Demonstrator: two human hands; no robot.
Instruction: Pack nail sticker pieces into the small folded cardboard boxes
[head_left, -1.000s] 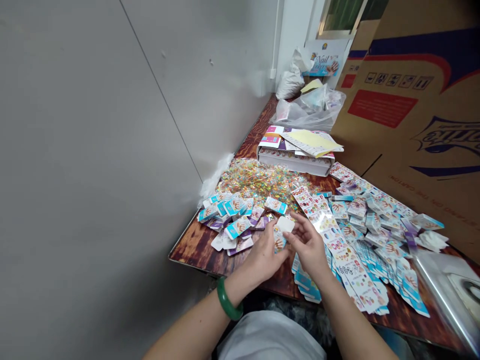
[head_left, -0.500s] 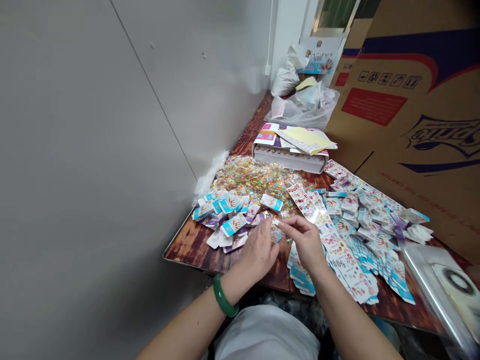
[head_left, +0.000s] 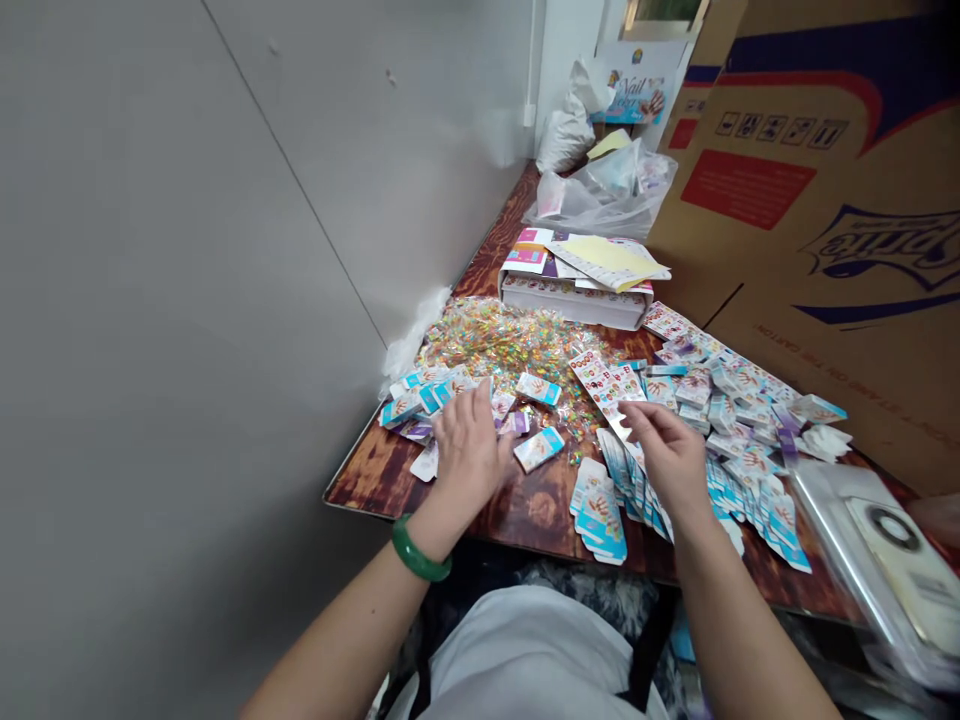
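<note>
My left hand [head_left: 470, 440] is open, palm down with fingers spread over a pile of small folded nail sticker boxes [head_left: 405, 405]. A blue and white box [head_left: 539, 449] lies just right of its thumb. My right hand [head_left: 670, 455] is closed, thumb and fingertips pinched over a printed sticker sheet [head_left: 596, 385]. What sits in the pinch, if anything, I cannot make out. Beneath this hand spread flat, unfolded blue boxes [head_left: 626, 475], partly hidden by the wrist. Another small stack of flat boxes [head_left: 600, 515] lies near the table's front edge.
Shiny clear packets with coloured bits [head_left: 495, 335] are heaped behind the boxes. More boxes [head_left: 724, 415] are piled at the right, near a phone in a clear sleeve [head_left: 892, 560]. A white carton [head_left: 574, 300] stands farther back. A big cardboard box [head_left: 780, 200] borders the right; a grey wall [head_left: 187, 300], the left.
My hands have parted from the small box they worked on together. The left moved left over the pile, the right moved right to the sticker sheet. A box now lies between them.
</note>
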